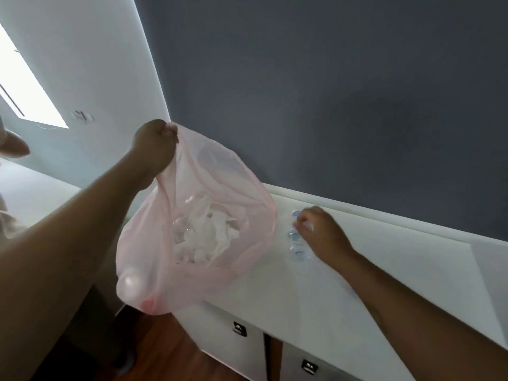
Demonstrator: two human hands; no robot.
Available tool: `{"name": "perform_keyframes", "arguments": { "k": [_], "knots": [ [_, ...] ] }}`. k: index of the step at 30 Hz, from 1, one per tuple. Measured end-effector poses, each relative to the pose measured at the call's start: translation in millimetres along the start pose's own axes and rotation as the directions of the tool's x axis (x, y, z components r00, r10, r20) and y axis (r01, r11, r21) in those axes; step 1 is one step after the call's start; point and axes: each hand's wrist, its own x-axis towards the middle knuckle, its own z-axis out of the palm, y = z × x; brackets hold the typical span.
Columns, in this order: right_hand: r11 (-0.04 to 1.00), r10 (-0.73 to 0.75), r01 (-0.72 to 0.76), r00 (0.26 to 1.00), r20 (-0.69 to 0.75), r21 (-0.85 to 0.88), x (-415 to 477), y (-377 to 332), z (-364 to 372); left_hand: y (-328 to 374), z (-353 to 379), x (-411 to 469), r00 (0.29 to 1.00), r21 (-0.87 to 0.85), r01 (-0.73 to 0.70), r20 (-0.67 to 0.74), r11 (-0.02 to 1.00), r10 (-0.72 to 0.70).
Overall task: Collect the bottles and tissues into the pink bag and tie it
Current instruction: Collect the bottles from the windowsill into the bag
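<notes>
bag [242, 177] see-thru pink w/ white tissues [209, 235] inside; beside it clear bottle [295, 242], blue cap, on white counter [398, 265]; wall [330, 92] dark grey.

The pink bag [220, 188], tissues [206, 235] inside, is held by the left grip [155, 143] at the tabletop [384, 270] left edge; a bottle [296, 244] near the back edge is grasped by the right grip [321, 235].

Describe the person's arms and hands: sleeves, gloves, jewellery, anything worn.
Both are bare. The left arm and right arm show no sleeve up to the frame edge. The left hand and right hand wear no gloves. No watch or bracelet shows, though blur could hide a thin ring on the fingers.
</notes>
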Motion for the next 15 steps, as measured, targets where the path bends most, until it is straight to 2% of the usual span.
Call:
{"name": "perform_keyframes", "arguments": {
  "k": [2, 4, 5, 6, 7, 8, 9, 11, 12, 13, 15],
  "knots": [
    [0.994, 0.027, -0.006, 0.98, -0.198, 0.108, 7.8, -36.3, -11.9, 1.6, -4.1, -6.0, 1.0, -0.01, 0.0, 0.007, 1.0, 0.0],
    [0.971, -0.01, 0.065, 0.973, -0.233, 0.23, 14.3, -83.5, -13.0, 0.5, -10.3, -11.0, 1.0, -0.025, -0.014, 0.016, 1.0, 0.014],
    [0.949, -0.048, 0.09, 0.988, -0.144, 0.301, 17.3, -105.2, -11.1, -0.2, -12.9, -12.9, 1.0, -0.027, -0.02, 0.019, 0.999, 0.021],
    [0.933, -0.076, 0.064, 0.997, 0.02, 0.353, 20.2, -120.5, -7.8, -0.4, -13.7, -14.4, 0.999, -0.025, -0.028, 0.024, 0.999, 0.029],
    [0.929, -0.088, 0.008, 0.976, 0.2, 0.37, 22.4, -130.8, -3.4, -1.9, -15.3, -15.7, 0.999, -0.027, -0.033, 0.028, 0.999, 0.034],
    [0.926, -0.078, -0.044, 0.949, 0.305, 0.375, 24.7, -133.8, 0.2, -3.5, -17.6, -16.6, 0.999, -0.029, -0.038, 0.029, 0.999, 0.039],
    [0.917, -0.035, -0.083, 0.957, 0.287, 0.389, 27.3, -129.4, 1.7, -4.7, -19.3, -17.5, 0.999, -0.03, -0.042, 0.031, 0.999, 0.043],
    [0.914, 0.162, -0.171, 0.985, 0.055, 0.367, 34.6, -101.5, 4.7, -8.6, -21.5, -17.5, 0.998, -0.039, -0.05, 0.032, 0.998, 0.051],
    [0.924, 0.282, -0.265, 0.959, -0.023, 0.276, 37.3, -81.7, 9.3, -11.2, -22.4, -17.8, 0.998, -0.052, -0.05, 0.031, 0.997, 0.051],
    [0.907, 0.398, -0.391, 0.917, -0.014, 0.154, 37.2, -63.5, 14.1, -13.6, -23.5, -18.9, 0.998, -0.074, -0.048, 0.033, 0.996, 0.05],
    [0.82, 0.571, -0.569, 0.809, 0.143, -0.057, 31.0, -34.7, 29.7, -18.8, -24.4, -20.9, 0.998, -0.116, -0.048, 0.034, 0.992, 0.053]
  ]
}}
